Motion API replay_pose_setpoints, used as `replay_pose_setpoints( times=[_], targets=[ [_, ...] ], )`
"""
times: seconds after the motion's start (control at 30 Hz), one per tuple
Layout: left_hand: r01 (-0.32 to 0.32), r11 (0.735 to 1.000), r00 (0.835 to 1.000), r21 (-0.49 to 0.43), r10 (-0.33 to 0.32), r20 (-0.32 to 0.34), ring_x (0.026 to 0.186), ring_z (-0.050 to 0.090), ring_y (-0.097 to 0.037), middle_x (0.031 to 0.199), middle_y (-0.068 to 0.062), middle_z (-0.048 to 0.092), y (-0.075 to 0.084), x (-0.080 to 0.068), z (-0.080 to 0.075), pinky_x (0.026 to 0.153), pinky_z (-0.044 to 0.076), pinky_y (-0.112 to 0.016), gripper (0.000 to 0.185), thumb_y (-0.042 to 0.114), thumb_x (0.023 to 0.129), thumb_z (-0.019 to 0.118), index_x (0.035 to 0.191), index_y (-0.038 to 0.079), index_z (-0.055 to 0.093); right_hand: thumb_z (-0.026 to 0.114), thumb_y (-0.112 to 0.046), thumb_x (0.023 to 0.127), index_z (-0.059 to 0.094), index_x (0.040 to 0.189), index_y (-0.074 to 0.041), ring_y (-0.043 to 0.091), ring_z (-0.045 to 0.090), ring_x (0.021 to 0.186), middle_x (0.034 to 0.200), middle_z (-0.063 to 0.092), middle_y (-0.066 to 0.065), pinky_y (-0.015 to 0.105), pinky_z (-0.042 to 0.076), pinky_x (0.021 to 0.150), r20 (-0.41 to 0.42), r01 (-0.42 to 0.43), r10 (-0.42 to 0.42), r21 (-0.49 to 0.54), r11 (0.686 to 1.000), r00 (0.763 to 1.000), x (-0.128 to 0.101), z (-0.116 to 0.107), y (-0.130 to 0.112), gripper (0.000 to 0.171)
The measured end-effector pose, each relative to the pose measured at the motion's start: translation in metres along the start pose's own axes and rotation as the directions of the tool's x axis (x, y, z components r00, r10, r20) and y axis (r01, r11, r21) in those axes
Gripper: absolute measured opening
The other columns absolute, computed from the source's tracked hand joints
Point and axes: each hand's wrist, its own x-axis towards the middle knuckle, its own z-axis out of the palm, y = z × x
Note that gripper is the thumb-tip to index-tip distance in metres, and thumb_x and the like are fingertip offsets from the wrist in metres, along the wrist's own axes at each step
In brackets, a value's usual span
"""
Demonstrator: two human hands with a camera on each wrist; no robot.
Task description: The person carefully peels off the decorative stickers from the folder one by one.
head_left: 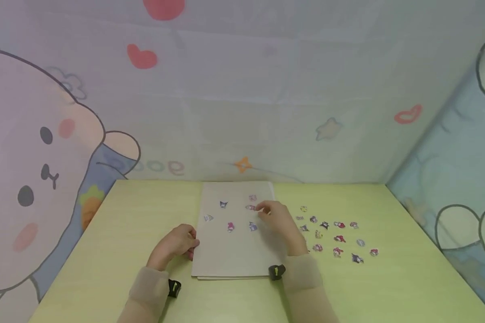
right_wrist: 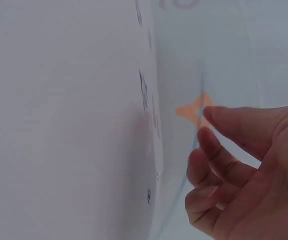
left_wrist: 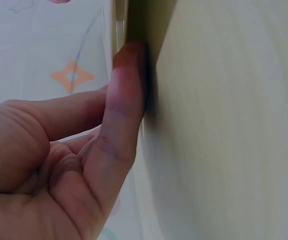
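A stack of white paper sheets (head_left: 226, 253) lies on the table with several small cartoon stickers on it. My left hand (head_left: 179, 241) is at the stack's left edge; in the left wrist view its thumb and a finger (left_wrist: 119, 125) pinch that edge. My right hand (head_left: 279, 222) hovers over the paper's right side, its fingertips close to a small pink sticker (head_left: 250, 207). In the right wrist view, the thumb and forefinger of this hand (right_wrist: 249, 165) stand a little apart with nothing visible between them. A purple sticker (head_left: 253, 226) is below the right fingertips.
Several loose cartoon stickers, among them a red one (head_left: 339, 238) and a dark one (head_left: 357, 258), are scattered on the pale yellow table (head_left: 404, 287) right of the paper. Behind the table hangs a printed cloth (head_left: 242, 112). Each wrist wears a dark strap buckle.
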Motion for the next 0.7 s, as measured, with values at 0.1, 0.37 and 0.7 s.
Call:
replay_pose_setpoints(
  times=[0.1,0.37,0.7],
  targets=[
    [0.005,1.000,1.000,0.004,-0.005,-0.002,0.058,0.062,-0.020,0.075,-0.013,0.059,0.000,0.001,0.001,0.057,0.053,-0.030,0.007,-0.002,0.094,0.060,0.093,-0.002,0.053,0.061,-0.005,0.093,0.069,0.110,-0.007,0.022,0.057,0.084,0.094,0.063,0.008,0.038,0.049,0.076,0.032,0.007,-0.006,-0.048,0.999,0.999,-0.004,0.007,-0.005,0.019],
    [-0.019,1.000,1.000,0.000,0.019,0.006,0.058,0.062,-0.020,0.077,-0.013,0.060,0.000,0.000,0.001,0.057,0.053,-0.030,0.005,-0.002,0.095,0.059,0.097,-0.004,0.054,0.059,-0.006,0.093,0.068,0.112,-0.008,0.019,0.056,0.082,0.096,0.063,0.007,0.036,0.049,0.074,0.096,-0.022,0.031,-0.100,0.995,0.995,-0.003,0.013,-0.003,0.022],
    [-0.006,1.000,1.000,0.011,0.006,-0.003,0.059,0.062,-0.020,0.078,-0.013,0.059,0.000,0.001,0.001,0.057,0.052,-0.029,0.006,-0.001,0.095,0.059,0.096,-0.003,0.054,0.057,-0.007,0.094,0.067,0.114,-0.003,0.033,0.059,0.108,0.113,0.065,0.017,0.047,0.046,0.094,0.136,0.028,-0.011,-0.122,0.992,0.991,0.000,0.022,-0.008,0.022]
  ],
)
